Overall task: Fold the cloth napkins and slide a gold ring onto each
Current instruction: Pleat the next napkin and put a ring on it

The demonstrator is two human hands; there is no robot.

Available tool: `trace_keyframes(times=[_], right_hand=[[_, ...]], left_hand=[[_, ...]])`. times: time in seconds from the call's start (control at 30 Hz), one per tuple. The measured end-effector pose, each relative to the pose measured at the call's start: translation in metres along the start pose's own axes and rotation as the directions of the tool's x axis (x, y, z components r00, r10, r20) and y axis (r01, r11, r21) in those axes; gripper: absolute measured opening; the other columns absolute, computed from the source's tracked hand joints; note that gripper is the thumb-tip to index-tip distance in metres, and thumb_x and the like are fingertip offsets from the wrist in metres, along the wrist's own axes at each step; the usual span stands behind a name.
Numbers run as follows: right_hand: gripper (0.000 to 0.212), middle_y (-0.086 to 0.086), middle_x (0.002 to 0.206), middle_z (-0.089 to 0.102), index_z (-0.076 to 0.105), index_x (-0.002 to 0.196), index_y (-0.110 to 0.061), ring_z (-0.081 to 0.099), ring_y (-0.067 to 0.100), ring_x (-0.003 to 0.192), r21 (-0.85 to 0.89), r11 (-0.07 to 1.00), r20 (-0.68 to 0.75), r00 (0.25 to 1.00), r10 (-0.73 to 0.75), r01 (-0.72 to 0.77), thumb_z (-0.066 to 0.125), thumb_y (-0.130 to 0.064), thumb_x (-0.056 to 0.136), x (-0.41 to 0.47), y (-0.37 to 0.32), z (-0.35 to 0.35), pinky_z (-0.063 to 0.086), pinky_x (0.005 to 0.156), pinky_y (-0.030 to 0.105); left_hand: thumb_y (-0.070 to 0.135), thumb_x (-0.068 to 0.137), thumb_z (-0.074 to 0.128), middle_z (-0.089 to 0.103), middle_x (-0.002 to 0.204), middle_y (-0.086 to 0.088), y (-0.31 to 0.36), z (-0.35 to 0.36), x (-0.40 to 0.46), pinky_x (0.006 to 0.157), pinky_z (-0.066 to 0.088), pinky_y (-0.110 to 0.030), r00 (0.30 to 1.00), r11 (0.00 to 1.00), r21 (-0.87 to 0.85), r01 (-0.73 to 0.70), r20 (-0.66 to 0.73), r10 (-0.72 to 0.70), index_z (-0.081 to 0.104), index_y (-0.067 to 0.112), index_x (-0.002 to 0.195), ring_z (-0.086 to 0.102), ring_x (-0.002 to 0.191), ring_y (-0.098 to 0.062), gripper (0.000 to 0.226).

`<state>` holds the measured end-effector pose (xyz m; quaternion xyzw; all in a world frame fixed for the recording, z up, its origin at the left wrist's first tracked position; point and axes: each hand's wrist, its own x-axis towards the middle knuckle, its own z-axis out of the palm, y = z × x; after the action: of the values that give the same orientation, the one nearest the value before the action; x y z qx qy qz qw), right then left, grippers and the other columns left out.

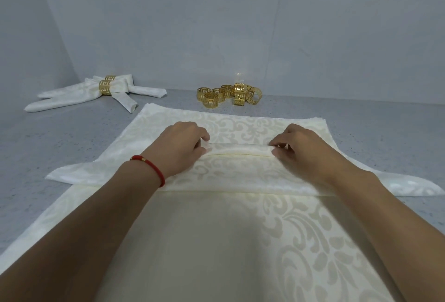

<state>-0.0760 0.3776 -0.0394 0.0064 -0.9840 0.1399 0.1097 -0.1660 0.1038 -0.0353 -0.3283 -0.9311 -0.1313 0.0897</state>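
Note:
A cream damask napkin [238, 176] lies partly folded across the middle of the table, its pointed ends sticking out left and right. My left hand [179, 148] and my right hand [305, 148] each pinch one end of its rolled far edge [238, 150]. Beneath it lie flat cream napkins [240, 241] spread toward me. Several loose gold rings [228, 95] are heaped at the back centre. At the back left rest two folded napkins [72, 96], each with a gold ring [105, 87] around it.
The grey speckled table [48, 137] ends at grey walls behind and on the left. A red bracelet [154, 169] circles my left wrist.

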Motion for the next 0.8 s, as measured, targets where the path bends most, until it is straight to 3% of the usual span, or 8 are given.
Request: trace_keyframes(times=[0.13, 0.23, 0.3, 0.4, 0.5, 0.63, 0.7, 0.8], right_hand=[[0.006, -0.011, 0.102, 0.061, 0.063, 0.095, -0.026, 0.049, 0.019, 0.106, -0.062, 0.998, -0.014, 1.0, -0.003, 0.003, 0.058, -0.023, 0.095, 0.0, -0.004, -0.003, 0.04, 0.097, 0.043], [0.007, -0.014, 0.087, 0.061, 0.057, 0.09, -0.027, 0.05, 0.017, 0.093, -0.142, 0.989, -0.056, 0.997, -0.053, 0.045, 0.055, -0.021, 0.09, -0.001, -0.007, -0.005, 0.037, 0.09, 0.038], [0.01, -0.013, 0.088, 0.058, 0.052, 0.091, -0.028, 0.051, 0.018, 0.089, -0.193, 0.978, -0.058, 0.994, -0.095, 0.082, 0.056, -0.019, 0.09, -0.001, -0.007, -0.005, 0.037, 0.087, 0.037], [0.019, -0.014, 0.096, 0.054, 0.049, 0.094, -0.034, 0.049, 0.015, 0.094, -0.239, 0.965, 0.045, 0.994, -0.1, 0.108, 0.057, -0.018, 0.089, -0.003, -0.006, -0.012, 0.038, 0.091, 0.037], [0.013, -0.016, 0.099, 0.054, 0.054, 0.096, -0.037, 0.051, 0.009, 0.096, -0.217, 0.97, 0.148, 0.986, -0.074, 0.106, 0.06, -0.03, 0.087, -0.01, -0.009, -0.021, 0.038, 0.092, 0.035], [0.008, -0.014, 0.092, 0.057, 0.063, 0.104, -0.03, 0.053, 0.009, 0.087, -0.069, 0.995, 0.103, 0.993, -0.064, 0.071, 0.057, -0.033, 0.099, -0.006, -0.006, -0.019, 0.043, 0.086, 0.035], [0.015, -0.011, 0.1, 0.054, 0.066, 0.114, -0.029, 0.049, 0.01, 0.095, -0.051, 0.998, 0.16, 0.987, -0.036, 0.045, 0.059, -0.034, 0.101, -0.003, -0.004, -0.018, 0.044, 0.094, 0.038], [0.011, -0.011, 0.102, 0.056, 0.068, 0.105, -0.025, 0.051, 0.013, 0.101, -0.046, 0.998, 0.197, 0.98, -0.027, 0.036, 0.064, -0.034, 0.099, -0.003, -0.001, -0.022, 0.044, 0.095, 0.037]], left_hand=[[0.024, 0.097, 0.059, 0.054, 0.112, -0.001, -0.003, 0.008, 0.002, 0.089, 0.042, -0.035, 1.0, 0.997, 0.069, -0.018, -0.003, 0.018, 0.068, 0.018, 0.106, 0.049, 0.107, -0.021, 0.014], [0.022, 0.096, 0.06, 0.06, 0.1, 0.006, -0.002, 0.008, 0.001, 0.08, 0.037, -0.038, 0.992, 0.985, 0.163, -0.049, -0.111, 0.068, 0.062, 0.023, 0.099, 0.052, 0.098, -0.022, 0.004], [0.016, 0.092, 0.062, 0.06, 0.091, 0.007, 0.001, 0.007, 0.002, 0.076, 0.033, -0.037, 0.979, 0.974, 0.213, -0.078, -0.17, 0.115, 0.06, 0.023, 0.094, 0.055, 0.091, -0.023, 0.008], [0.005, 0.087, 0.059, 0.057, 0.088, 0.009, 0.004, 0.002, 0.002, 0.075, 0.029, -0.033, 0.986, 0.957, 0.267, -0.11, -0.093, 0.139, 0.057, 0.027, 0.091, 0.055, 0.088, -0.019, 0.023], [0.006, 0.088, 0.055, 0.059, 0.103, 0.011, 0.006, -0.01, -0.003, 0.083, 0.04, -0.031, 0.995, 0.979, 0.186, -0.089, 0.07, 0.077, 0.065, 0.03, 0.102, 0.056, 0.099, -0.015, 0.03], [0.017, 0.099, 0.052, 0.066, 0.108, 0.004, 0.004, -0.013, -0.003, 0.083, 0.044, -0.029, 0.998, 0.998, 0.053, -0.026, 0.05, 0.023, 0.07, 0.024, 0.115, 0.059, 0.101, -0.018, 0.025], [0.019, 0.098, 0.056, 0.066, 0.104, -0.003, 0.003, -0.01, -0.003, 0.084, 0.047, -0.034, 0.996, 0.999, 0.038, -0.03, 0.081, 0.027, 0.07, 0.017, 0.106, 0.06, 0.095, -0.022, 0.016], [0.019, 0.095, 0.059, 0.062, 0.094, -0.003, 0.001, -0.008, -0.003, 0.081, 0.046, -0.034, 0.994, 1.0, -0.008, -0.002, 0.108, 0.002, 0.066, 0.012, 0.091, 0.055, 0.092, -0.021, 0.01]])
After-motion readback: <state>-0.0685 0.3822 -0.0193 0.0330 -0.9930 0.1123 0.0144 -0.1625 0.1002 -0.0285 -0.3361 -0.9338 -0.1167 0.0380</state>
